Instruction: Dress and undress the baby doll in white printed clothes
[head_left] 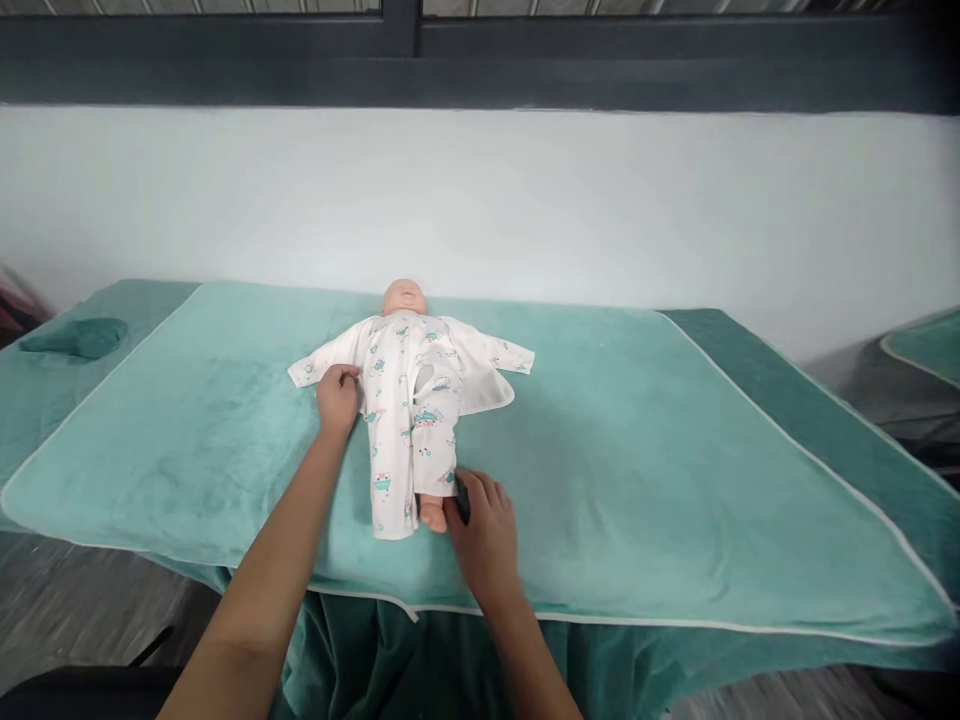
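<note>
Forearms (262, 570) reaching from six o'clock; left grip (337, 398) pinching shirt (380, 348), right grip (487, 530) touching trouser cuff (436, 487) (cannot tell if holding); doll (405, 297) lying on green sheet (637, 450), head toward twelve o'clock.

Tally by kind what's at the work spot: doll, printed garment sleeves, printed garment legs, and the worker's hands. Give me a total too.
Doll: 1
Printed sleeves: 2
Printed garment legs: 2
Hands: 2 (left hand, right hand)
Total: 7
</note>
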